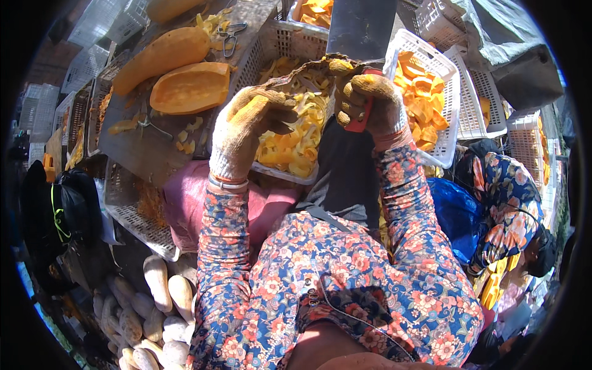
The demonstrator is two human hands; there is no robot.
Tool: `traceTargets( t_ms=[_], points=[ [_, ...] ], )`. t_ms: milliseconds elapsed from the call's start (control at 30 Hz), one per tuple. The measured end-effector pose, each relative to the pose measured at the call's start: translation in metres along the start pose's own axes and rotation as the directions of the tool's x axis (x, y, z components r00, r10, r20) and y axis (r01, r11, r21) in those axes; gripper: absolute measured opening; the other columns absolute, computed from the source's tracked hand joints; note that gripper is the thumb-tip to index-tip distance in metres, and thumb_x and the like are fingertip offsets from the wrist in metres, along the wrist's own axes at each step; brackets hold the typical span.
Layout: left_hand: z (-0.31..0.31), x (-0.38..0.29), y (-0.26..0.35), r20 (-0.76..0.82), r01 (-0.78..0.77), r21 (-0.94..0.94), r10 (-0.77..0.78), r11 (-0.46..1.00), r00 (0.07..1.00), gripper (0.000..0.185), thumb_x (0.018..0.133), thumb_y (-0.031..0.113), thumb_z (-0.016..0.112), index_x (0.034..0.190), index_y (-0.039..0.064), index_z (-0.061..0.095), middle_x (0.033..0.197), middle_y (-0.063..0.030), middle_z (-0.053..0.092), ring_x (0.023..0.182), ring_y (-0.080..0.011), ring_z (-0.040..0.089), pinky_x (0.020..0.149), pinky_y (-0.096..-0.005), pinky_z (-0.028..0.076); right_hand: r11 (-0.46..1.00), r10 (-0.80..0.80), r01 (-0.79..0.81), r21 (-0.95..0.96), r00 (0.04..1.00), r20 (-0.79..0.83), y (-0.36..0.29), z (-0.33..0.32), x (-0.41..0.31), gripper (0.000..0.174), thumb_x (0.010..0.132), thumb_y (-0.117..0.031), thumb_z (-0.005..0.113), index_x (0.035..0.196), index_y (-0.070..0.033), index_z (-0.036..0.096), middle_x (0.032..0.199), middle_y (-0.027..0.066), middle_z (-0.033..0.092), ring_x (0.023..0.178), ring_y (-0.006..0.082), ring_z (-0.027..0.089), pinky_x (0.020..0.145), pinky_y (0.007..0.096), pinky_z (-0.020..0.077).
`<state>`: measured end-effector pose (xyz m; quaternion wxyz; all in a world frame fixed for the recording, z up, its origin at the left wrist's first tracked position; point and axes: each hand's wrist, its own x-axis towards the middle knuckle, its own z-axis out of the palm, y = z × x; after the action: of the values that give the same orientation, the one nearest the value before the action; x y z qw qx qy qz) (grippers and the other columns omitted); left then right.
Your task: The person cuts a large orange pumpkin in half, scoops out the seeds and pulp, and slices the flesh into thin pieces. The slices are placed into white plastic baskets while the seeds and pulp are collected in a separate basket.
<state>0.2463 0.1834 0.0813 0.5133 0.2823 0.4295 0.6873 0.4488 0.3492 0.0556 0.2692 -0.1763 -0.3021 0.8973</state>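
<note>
My left hand (256, 122), in a stained work glove, is raised over a white plastic crate (289, 39) of yellow peelings (296, 148). Its fingers are curled at one end of a twisted brown strip (298, 71), whose material I cannot make out. That strip spans the gap to my right hand (370, 99), also gloved. There my fingers wrap the red handle (360, 118) of a cleaver, with its broad dark blade (360, 27) pointing away from me. Left of the crate, a halved orange squash (192, 88) lies cut face up beside a whole peeled one (162, 58).
Y-shaped peelers (231, 37) rest on the board (138, 143). On the right stands a crate of orange squash pieces (421, 101). A person in floral sleeves (508, 199) is close by at right. Unpeeled squashes (157, 282) are piled at lower left.
</note>
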Motion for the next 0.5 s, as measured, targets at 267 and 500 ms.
traceTargets(
  t_ms=[267,500],
  points=[
    [-0.02,-0.044,-0.009,-0.245,-0.135,0.564,0.322,0.814,0.915,0.087,0.092,0.011,0.066,0.159,0.012,0.011,0.153,-0.0235,0.039,0.092,-0.018,0.068,0.079,-0.0294,0.056,0.988,0.086,-0.043,-0.15,0.954,0.288,0.022,0.047,-0.02,0.019,0.09,-0.026,0.064,0.091,-0.008,0.058,0.066,-0.0014,0.049,0.053,0.0148,0.045,0.052,0.0343,0.0449],
    [-0.015,-0.049,-0.023,0.059,0.077,0.087,-0.082,0.993,0.995,0.043,0.096,0.012,0.062,0.135,-0.001,0.052,0.117,-0.0152,0.066,0.089,-0.0177,0.07,0.079,-0.0299,0.058,0.989,0.124,-0.102,-0.103,0.963,0.238,0.053,0.06,-0.032,0.022,0.089,-0.022,0.069,0.1,-0.004,0.062,0.07,0.0028,0.055,0.057,0.0168,0.053,0.052,0.0354,0.0473]
  ],
)
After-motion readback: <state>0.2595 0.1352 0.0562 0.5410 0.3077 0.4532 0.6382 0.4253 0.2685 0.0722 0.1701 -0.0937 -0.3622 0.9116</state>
